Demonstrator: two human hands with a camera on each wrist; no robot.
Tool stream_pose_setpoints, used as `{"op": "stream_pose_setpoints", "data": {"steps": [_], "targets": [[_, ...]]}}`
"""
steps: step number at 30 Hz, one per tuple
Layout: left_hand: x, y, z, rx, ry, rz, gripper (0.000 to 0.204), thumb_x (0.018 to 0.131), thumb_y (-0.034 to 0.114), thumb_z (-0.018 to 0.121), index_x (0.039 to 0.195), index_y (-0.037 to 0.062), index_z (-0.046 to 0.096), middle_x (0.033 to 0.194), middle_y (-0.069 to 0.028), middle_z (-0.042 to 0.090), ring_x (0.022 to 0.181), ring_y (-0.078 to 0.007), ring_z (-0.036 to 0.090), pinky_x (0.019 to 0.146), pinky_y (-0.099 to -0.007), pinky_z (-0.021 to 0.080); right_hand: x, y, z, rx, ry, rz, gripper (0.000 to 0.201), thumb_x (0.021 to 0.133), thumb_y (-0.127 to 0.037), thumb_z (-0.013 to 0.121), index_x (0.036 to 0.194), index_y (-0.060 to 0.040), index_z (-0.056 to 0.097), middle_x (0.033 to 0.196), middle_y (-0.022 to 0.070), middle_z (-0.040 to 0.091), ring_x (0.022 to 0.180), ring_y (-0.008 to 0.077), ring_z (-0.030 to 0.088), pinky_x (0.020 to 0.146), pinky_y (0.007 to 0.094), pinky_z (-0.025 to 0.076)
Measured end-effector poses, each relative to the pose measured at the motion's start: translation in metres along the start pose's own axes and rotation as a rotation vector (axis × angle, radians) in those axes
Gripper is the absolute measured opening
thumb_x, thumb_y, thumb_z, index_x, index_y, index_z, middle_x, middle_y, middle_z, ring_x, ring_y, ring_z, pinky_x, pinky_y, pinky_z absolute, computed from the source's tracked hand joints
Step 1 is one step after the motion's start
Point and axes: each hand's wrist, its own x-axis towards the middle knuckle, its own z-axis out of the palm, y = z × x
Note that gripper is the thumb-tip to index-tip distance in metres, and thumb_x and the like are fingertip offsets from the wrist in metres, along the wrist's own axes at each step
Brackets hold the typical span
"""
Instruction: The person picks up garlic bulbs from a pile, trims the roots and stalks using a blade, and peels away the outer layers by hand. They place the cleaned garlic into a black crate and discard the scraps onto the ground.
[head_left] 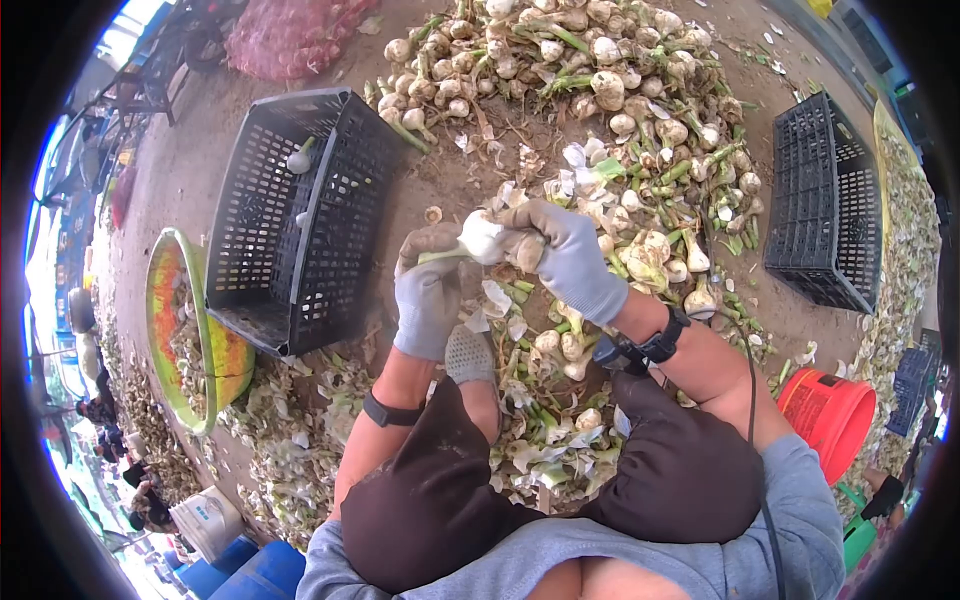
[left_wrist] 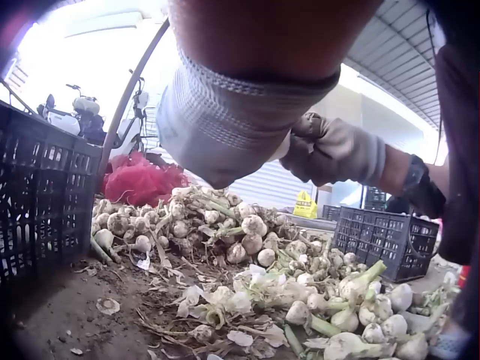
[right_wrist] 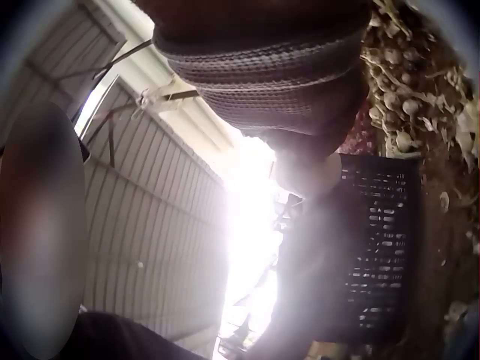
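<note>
A white garlic bulb (head_left: 482, 237) with a pale green stem is held up between both gloved hands in the head view. My left hand (head_left: 425, 290), in a grey glove with soiled fingers, grips it by the stem. On the bulb's other side, my right hand (head_left: 572, 258) has curled fingers and thumb pinching at its root side. The left wrist view shows the back of the left glove (left_wrist: 217, 127), with the right glove (left_wrist: 337, 154) beyond it. Glare and the right glove's cuff (right_wrist: 262, 82) hide most of the grip in the right wrist view.
A heap of untrimmed garlic (head_left: 610, 80) lies ahead, with peel and cut stems around the feet. A black crate (head_left: 335, 220) holding a few bulbs stands at left, beside a green-rimmed basket (head_left: 205, 330). Another black crate (head_left: 825, 205) and a red bucket (head_left: 830, 415) are at right.
</note>
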Motion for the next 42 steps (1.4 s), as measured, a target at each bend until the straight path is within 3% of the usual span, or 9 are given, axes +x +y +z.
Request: {"op": "stream_pose_setpoints", "data": {"steps": [2, 4, 8, 13, 20, 24, 26, 33, 42], "targets": [[0.000, 0.001, -0.013, -0.199, -0.032, -0.132, 0.027, 0.076, -0.016, 0.049, 0.095, 0.0011, 0.060, 0.102, -0.0121, 0.062, 0.095, -0.0256, 0.063, 0.083, -0.0406, 0.055, 0.006, 0.000, -0.003, -0.019, -0.018, 0.099, 0.025, 0.093, -0.019, 0.064, 0.110, -0.0006, 0.058, 0.091, 0.0064, 0.065, 0.077, 0.0108, 0.062, 0.072, 0.0250, 0.053], [-0.003, 0.004, -0.013, -0.402, -0.056, -0.264, 0.026, 0.077, -0.014, 0.049, 0.094, 0.0027, 0.060, 0.104, -0.0128, 0.061, 0.098, -0.0279, 0.063, 0.082, -0.0439, 0.056, 0.019, 0.020, -0.019, 1.078, 0.216, 0.421, 0.016, 0.096, -0.015, 0.058, 0.104, -0.0014, 0.058, 0.087, 0.0054, 0.065, 0.075, 0.0130, 0.063, 0.071, 0.0263, 0.054], [0.000, 0.011, -0.009, -0.368, -0.325, -0.118, 0.026, 0.079, -0.009, 0.048, 0.095, 0.0115, 0.054, 0.111, -0.0124, 0.061, 0.106, -0.0376, 0.060, 0.085, -0.0546, 0.055, 0.017, 0.060, -0.055, 1.117, 0.349, 0.499, 0.023, 0.093, -0.001, 0.052, 0.116, -0.0018, 0.052, 0.097, 0.0117, 0.062, 0.083, 0.0197, 0.063, 0.068, 0.0301, 0.055], [0.034, 0.079, -0.039, -0.691, -0.079, -0.085, 0.025, 0.093, 0.006, 0.049, 0.117, 0.0051, 0.055, 0.118, -0.0129, 0.061, 0.108, -0.0274, 0.060, 0.092, -0.0411, 0.051, -0.026, 0.109, -0.076, -0.871, -0.338, -0.060, 0.065, 0.074, 0.002, 0.060, 0.135, -0.0174, 0.049, 0.134, 0.0145, 0.049, 0.108, 0.0350, 0.058, 0.092, 0.0436, 0.050], [0.007, -0.001, -0.037, -0.235, -0.053, -0.507, 0.036, 0.091, 0.010, 0.055, 0.126, 0.0007, 0.050, 0.110, -0.0151, 0.061, 0.096, -0.0237, 0.062, 0.078, -0.0349, 0.052, -0.078, 0.116, -0.055, -1.303, -1.034, 0.247, 0.046, 0.076, -0.005, 0.060, 0.119, -0.0198, 0.063, 0.131, 0.0176, 0.051, 0.110, 0.0353, 0.056, 0.095, 0.0418, 0.048], [-0.011, -0.018, 0.007, 0.528, -0.147, -0.617, 0.063, 0.087, 0.010, 0.061, 0.143, 0.0005, 0.033, 0.117, -0.0148, 0.057, 0.102, -0.0225, 0.059, 0.087, -0.0334, 0.049, -0.051, 0.110, -0.069, -0.615, -0.639, 0.246, 0.035, 0.086, -0.013, 0.062, 0.121, -0.0186, 0.062, 0.126, 0.0136, 0.057, 0.109, 0.0309, 0.059, 0.093, 0.0424, 0.050], [-0.013, -0.038, 0.006, 0.565, -0.260, -0.542, 0.075, 0.084, 0.012, 0.067, 0.147, 0.0012, 0.028, 0.121, -0.0131, 0.056, 0.108, -0.0210, 0.057, 0.095, -0.0319, 0.045, -0.048, 0.090, -0.054, 0.815, -0.188, 0.603, 0.032, 0.094, -0.013, 0.057, 0.125, -0.0072, 0.054, 0.121, 0.0090, 0.060, 0.105, 0.0223, 0.062, 0.086, 0.0345, 0.053], [-0.014, -0.052, 0.034, 0.561, -0.159, -0.244, 0.064, 0.073, 0.009, 0.080, 0.128, -0.0005, 0.049, 0.113, -0.0067, 0.062, 0.102, -0.0172, 0.061, 0.090, -0.0301, 0.048, -0.031, 0.068, -0.056, 0.220, -0.101, 0.422, 0.038, 0.092, -0.046, 0.060, 0.103, -0.0092, 0.062, 0.081, -0.0017, 0.062, 0.074, 0.0079, 0.059, 0.065, 0.0252, 0.050], [-0.023, -0.046, 0.071, 1.384, -0.298, 0.118, 0.055, 0.065, 0.009, 0.083, 0.114, 0.0020, 0.058, 0.105, -0.0103, 0.067, 0.095, -0.0189, 0.065, 0.086, -0.0304, 0.051, -0.046, 0.054, -0.054, 0.519, 0.155, 0.523, 0.035, 0.088, -0.042, 0.069, 0.088, -0.0076, 0.064, 0.073, -0.0032, 0.058, 0.062, 0.0031, 0.049, 0.052, 0.0211, 0.040]]}}
